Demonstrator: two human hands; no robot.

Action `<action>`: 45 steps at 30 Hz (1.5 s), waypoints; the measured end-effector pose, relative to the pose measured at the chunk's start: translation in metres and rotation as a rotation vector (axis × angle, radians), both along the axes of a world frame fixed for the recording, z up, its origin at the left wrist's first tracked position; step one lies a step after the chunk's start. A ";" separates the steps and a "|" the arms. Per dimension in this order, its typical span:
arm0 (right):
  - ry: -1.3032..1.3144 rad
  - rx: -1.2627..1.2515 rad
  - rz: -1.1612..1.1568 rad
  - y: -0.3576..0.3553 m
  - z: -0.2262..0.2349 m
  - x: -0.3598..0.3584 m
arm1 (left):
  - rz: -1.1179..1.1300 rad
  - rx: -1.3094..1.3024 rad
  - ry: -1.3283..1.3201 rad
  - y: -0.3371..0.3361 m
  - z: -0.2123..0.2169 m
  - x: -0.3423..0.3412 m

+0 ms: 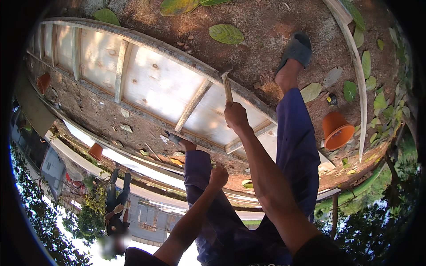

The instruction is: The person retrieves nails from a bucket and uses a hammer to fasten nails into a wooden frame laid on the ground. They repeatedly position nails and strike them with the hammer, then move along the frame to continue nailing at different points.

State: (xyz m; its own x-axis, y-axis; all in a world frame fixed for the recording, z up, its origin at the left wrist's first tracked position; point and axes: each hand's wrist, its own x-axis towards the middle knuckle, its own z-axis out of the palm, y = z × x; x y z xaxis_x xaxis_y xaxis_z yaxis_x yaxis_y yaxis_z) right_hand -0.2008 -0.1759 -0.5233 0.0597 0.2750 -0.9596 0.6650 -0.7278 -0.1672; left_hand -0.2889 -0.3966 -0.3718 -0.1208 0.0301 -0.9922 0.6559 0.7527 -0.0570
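Note:
My right hand (236, 116) is closed around the wooden handle of a hammer (227, 88). The hammer's head is at the upper rail of a long wooden frame (177, 61), between my legs. Pale plywood panels (153, 86) show inside the frame, divided by crosspieces such as this wooden batten (194, 105). Over my left knee, my left hand (218, 177) is closed, apart from the frame; whatever may be inside its fingers is hidden.
An orange plant pot (336, 131) lies by my right leg, near a small black and yellow round object (331, 99). A curved-looking timber strip (358, 75) is at the right. Leaves (226, 34) litter the soil. Another person (118, 199) stands at the lower left.

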 end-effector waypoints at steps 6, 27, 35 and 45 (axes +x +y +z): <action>-0.005 0.509 -0.786 0.150 0.064 0.053 | -0.005 0.058 -0.066 -0.093 0.040 0.001; 0.040 0.056 0.140 0.000 0.018 -0.007 | 0.181 -0.015 -0.261 -0.033 0.063 0.056; -0.047 0.260 -0.397 0.058 0.040 0.013 | 0.254 -0.096 -0.163 0.049 0.085 0.042; 0.424 -0.124 -0.240 0.087 0.080 0.083 | -0.063 0.285 -0.180 0.157 0.117 -0.010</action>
State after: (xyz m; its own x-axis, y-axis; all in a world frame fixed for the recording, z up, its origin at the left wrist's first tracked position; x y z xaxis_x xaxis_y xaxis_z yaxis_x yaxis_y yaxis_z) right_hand -0.1182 -0.0889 -0.4430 -0.2952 0.1836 -0.9376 0.3688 -0.8834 -0.2891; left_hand -0.2989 -0.2400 -0.2544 0.0660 0.3111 -0.9481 0.6820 0.6795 0.2704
